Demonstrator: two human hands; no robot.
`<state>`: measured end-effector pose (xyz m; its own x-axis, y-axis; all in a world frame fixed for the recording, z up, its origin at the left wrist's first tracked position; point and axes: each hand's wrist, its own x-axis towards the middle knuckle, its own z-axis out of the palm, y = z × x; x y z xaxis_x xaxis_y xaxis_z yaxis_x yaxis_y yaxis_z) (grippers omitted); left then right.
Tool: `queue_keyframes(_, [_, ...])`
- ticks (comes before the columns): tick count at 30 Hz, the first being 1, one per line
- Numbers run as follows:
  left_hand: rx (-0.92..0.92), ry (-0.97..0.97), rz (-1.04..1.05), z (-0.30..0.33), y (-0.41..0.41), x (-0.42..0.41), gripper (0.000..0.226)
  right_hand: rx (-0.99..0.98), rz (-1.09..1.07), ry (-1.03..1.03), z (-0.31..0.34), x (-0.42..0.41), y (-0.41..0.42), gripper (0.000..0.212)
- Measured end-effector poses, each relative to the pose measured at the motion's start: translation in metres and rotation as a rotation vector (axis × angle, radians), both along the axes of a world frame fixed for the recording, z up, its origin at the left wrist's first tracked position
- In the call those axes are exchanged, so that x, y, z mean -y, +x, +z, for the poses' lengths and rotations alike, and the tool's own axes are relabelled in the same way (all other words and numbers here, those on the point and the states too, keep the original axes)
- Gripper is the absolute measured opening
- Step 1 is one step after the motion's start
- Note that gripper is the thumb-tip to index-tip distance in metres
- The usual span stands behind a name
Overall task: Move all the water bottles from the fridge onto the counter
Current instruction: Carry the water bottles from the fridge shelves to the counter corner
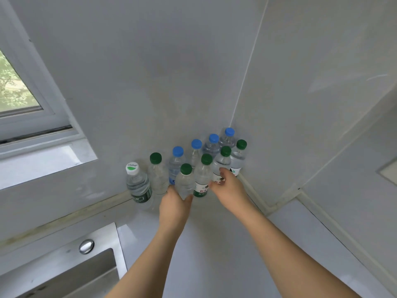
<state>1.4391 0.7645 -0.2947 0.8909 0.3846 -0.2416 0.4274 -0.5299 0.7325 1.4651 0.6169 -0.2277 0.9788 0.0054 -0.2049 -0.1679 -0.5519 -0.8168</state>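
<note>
Head view: your left hand (175, 203) wraps the lower body of a green-capped bottle (185, 181), fingers curled round it, its base at or just above the counter (214, 244). Contact is hidden behind the hand. Your right hand (228, 188) pinches another green-capped bottle (222, 164) at its label, thumb plainly on it, other fingers hidden. Both stand upright in the front row of a cluster packed into the wall corner: blue caps behind, a white-capped bottle (137, 183) at the left end. Step in hand looks like set-down. Next calls for seating both bases flat, then loosening each hand without nudging neighbours. Fridge not in view, so remaining count unknown. Sink (64, 274) lower left.
</note>
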Motion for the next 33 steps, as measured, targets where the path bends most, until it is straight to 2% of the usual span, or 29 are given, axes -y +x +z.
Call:
queue_keyframes(2, [0.03,0.048,0.009,0.009,-0.012,0.003,0.05,0.014,0.009,-0.022,0.011,0.012,-0.015,0.025])
queue_keyframes(6, [0.157,0.146,-0.052,0.037,-0.045,0.019,0.061,0.09,0.019,-0.153,0.046,0.045,-0.052,0.045])
queue_keyframes(10, [0.321,0.23,-0.206,0.067,-0.067,0.049,0.055,0.117,0.012,-0.283,0.071,0.083,-0.086,0.051])
queue_keyframes(14, [0.392,0.306,-0.366,0.094,-0.08,0.088,0.055,0.126,-0.02,-0.344,0.088,0.12,-0.125,0.063])
queue_keyframes(24, [0.489,0.384,-0.735,0.141,-0.132,0.213,0.056,0.133,-0.248,-0.426,0.106,0.239,-0.236,0.063])
queue_keyframes(33, [0.538,0.373,-1.036,0.152,-0.166,0.323,0.055,0.098,-0.473,-0.499,0.116,0.316,-0.311,0.062])
